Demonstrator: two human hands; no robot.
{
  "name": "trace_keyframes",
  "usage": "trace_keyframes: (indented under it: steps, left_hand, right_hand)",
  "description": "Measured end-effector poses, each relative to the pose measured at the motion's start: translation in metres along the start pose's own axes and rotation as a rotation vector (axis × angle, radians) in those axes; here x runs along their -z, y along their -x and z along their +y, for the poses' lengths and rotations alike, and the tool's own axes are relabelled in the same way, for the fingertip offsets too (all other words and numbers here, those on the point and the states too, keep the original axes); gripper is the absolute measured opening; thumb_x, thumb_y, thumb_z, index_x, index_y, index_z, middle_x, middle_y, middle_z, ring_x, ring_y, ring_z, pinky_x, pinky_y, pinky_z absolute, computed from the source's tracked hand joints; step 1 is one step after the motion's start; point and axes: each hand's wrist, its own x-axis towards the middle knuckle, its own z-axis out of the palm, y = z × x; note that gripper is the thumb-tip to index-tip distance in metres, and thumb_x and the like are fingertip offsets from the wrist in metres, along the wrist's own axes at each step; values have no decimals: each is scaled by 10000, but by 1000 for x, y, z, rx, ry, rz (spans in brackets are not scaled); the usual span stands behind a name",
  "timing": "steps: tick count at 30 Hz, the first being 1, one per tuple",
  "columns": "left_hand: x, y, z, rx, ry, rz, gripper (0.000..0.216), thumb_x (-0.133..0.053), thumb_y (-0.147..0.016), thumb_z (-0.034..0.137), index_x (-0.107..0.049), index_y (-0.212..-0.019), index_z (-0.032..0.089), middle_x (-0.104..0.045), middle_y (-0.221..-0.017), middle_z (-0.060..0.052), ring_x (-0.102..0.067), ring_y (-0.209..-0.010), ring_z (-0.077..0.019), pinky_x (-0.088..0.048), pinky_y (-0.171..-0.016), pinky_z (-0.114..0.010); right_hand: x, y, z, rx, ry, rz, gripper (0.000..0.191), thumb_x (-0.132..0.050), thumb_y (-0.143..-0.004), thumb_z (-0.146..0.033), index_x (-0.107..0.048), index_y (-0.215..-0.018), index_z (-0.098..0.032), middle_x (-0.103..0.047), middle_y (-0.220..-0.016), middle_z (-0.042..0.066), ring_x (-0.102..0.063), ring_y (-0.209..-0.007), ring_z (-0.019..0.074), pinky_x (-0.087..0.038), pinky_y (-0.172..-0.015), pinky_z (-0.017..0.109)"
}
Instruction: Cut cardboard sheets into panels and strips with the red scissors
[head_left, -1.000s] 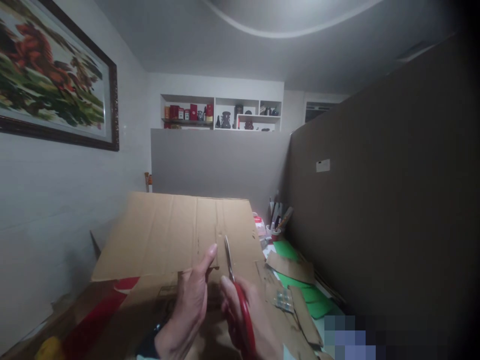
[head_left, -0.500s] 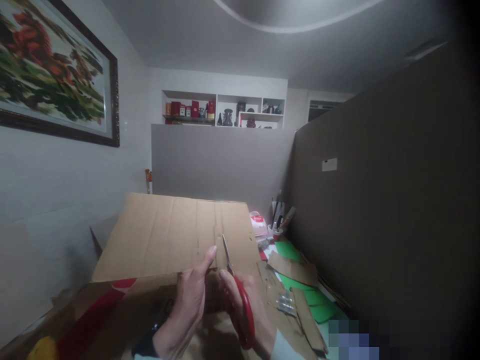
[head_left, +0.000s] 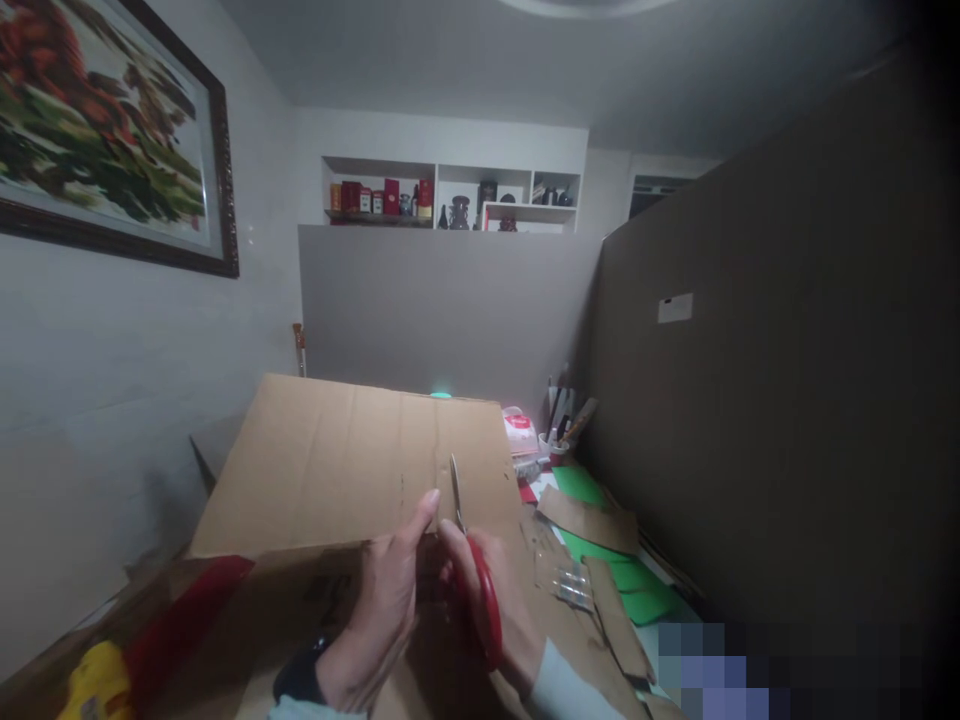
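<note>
A large sheet of brown cardboard tilts up in front of me, with crease lines running across it. My left hand grips its near edge, thumb on top and fingers hidden beneath. Close beside it, my right hand is wrapped around the red handles of a pair of scissors. One slim blade points away from me over the cardboard, right of my left thumb. The other blade is hidden, probably under the sheet.
Cardboard strips, green sheets and a clear plastic pack lie on the right. Behind them stand a cup of pens and brushes and a pink-and-white pack. A yellow object lies lower left. A grey partition rises at right.
The view has shifted slightly, so the shelves and picture sit higher. Both hands keep their grip, and the scissors sit a little farther forward over the cardboard.
</note>
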Motion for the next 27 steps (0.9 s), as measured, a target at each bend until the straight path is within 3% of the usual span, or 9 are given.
trace_keyframes:
  steps: [5, 13, 19, 23, 27]
  left_hand:
    - [1, -1, -3, 31, 25, 16, 339, -682, -761, 480, -656, -697, 148, -656, -612, 28, -629, -589, -140, -517, -591, -307]
    - [4, -4, -8, -20, -42, 55, 324, -664, -782, 468, -653, -722, 150, -672, -665, 14, -647, -660, -155, -519, -636, -321]
    - [5, -1, 0, 26, -145, 133, 406, -640, -752, 567, -639, -672, 169, -577, -453, 66, -564, -418, -141, -469, -493, -304]
    - [10, -6, 1, -63, -190, 172, 351, -642, -776, 520, -680, -755, 172, -704, -669, 16, -669, -677, -186, -509, -703, -363]
    - [14, -11, -3, -113, -232, 187, 362, -666, -758, 518, -700, -824, 164, -741, -868, -33, -660, -950, -241, -436, -921, -457]
  right_hand:
    - [3, 0, 5, 18, 21, -5, 503, -491, -884, -575, -482, -551, -199, -456, -527, -25, -447, -518, 124, -338, -488, 235]
    - [3, -3, 8, -86, 6, -39, 489, -573, -884, -524, -499, -559, -167, -468, -476, -86, -482, -420, 78, -388, -444, 211]
    - [2, -2, 3, -144, -140, -46, 470, -528, -805, -678, -433, -756, -221, -512, -473, -79, -498, -344, 113, -368, -343, 220]
    - [-1, -2, 4, -114, -179, -15, 515, -582, -731, -706, -333, -740, -256, -493, -517, -83, -498, -386, 118, -383, -376, 227]
    - [-2, 4, 5, -45, -159, 24, 490, -667, -720, -613, -341, -775, -251, -477, -618, -77, -487, -509, 116, -405, -470, 231]
